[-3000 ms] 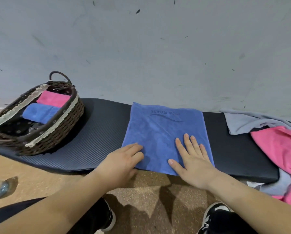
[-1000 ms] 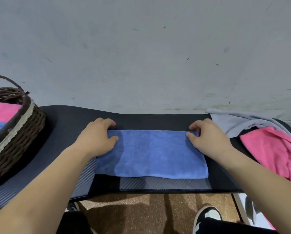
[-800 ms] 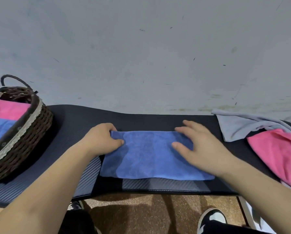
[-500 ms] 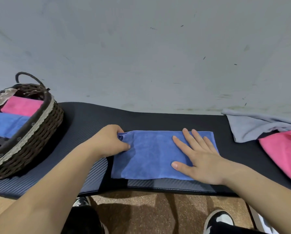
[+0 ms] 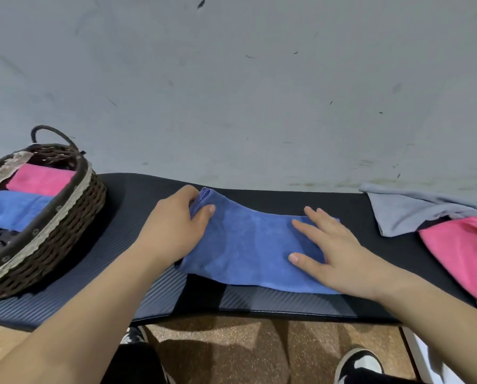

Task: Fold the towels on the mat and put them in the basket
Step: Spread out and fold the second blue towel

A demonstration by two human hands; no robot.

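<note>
- Step: second fold of the blue towel (image 5: 248, 245), I'd say. It lies mid-mat (image 5: 342, 202) as a long strip, and its left end is raised off the mat.
- Left hand (image 5: 176, 225): clamped on that left end, fingers curled under, thumb on top. Wrist is low and the forearm comes in from bottom left.
- Right hand (image 5: 339, 253): flat, fingers spread, palm down on the right half, pinning it. It grips nothing.
- Hands are apart, one at each end of the strip.
- Next move, probably: carry the left end over to the right edge, match the corners, slide the right hand out, then press flat.
- Risk: layers slip if the pin lifts early.
- Basket (image 5: 65, 231) is at the left end of the mat, with folded towels (image 5: 40, 180) inside.
- Grey towel (image 5: 406, 209) and pink towel (image 5: 467, 250) sit unfolded at the right.
</note>
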